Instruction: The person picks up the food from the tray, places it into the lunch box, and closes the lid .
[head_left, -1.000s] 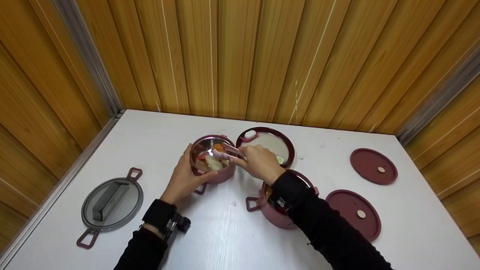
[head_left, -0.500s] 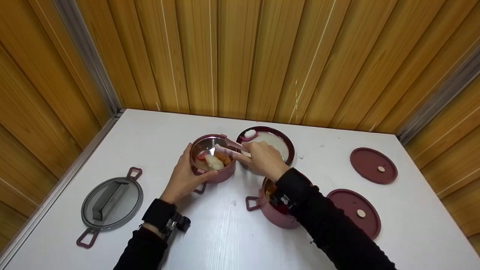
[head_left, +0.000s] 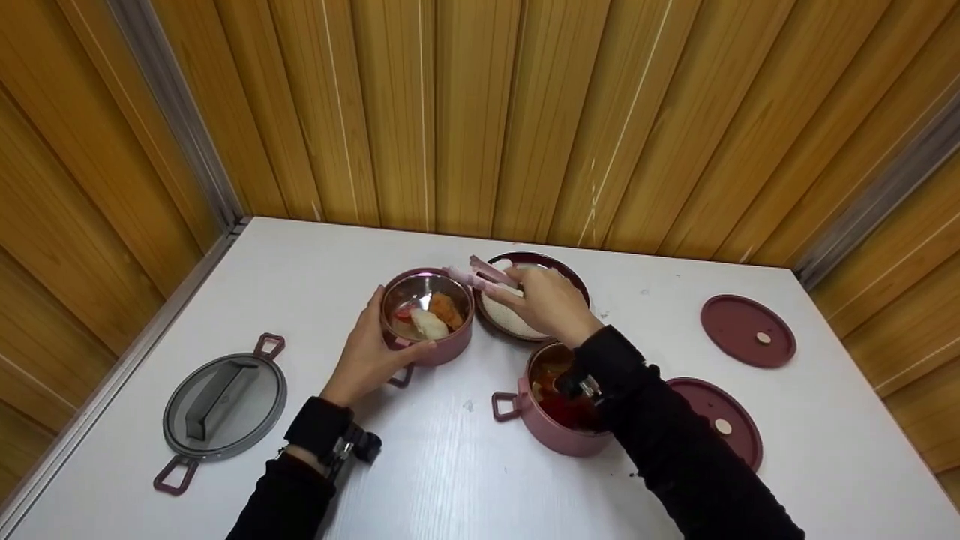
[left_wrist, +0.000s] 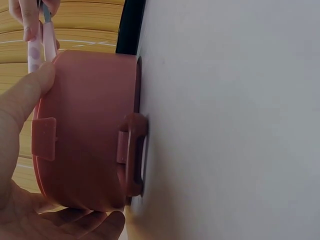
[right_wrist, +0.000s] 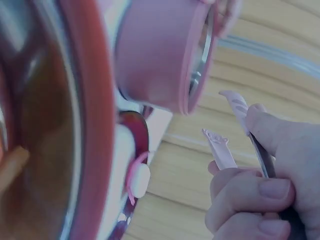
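Observation:
My left hand [head_left: 367, 356] is curled round the side of a small pink pot [head_left: 444, 351], thumb at the rim. Inside it lie a browned orange piece of food [head_left: 445, 309], a pale dumpling-like piece [head_left: 429, 325] and a bit of red. My right hand [head_left: 551, 301] grips pink-tipped tongs [head_left: 498, 283] above the plate [head_left: 517, 324], just right of that pot. In the right wrist view the tong tips [right_wrist: 220, 150] stand apart with nothing between them. On the plate a white oval piece with a pink edge [right_wrist: 142, 180] shows in the right wrist view.
A second pink pot [head_left: 559, 433] with reddish contents stands under my right wrist. Two dark red lids [head_left: 739, 322] lie at the right, one partly behind my sleeve. At the left lies a grey lid [head_left: 247, 420] with two red loops. A wooden-patterned wall [head_left: 465, 112] rises behind the table.
My right hand has drawn the tongs up and out of the pot to the right, over the plate. The orange piece now lies free beside the pale one. My left hand has stayed put.

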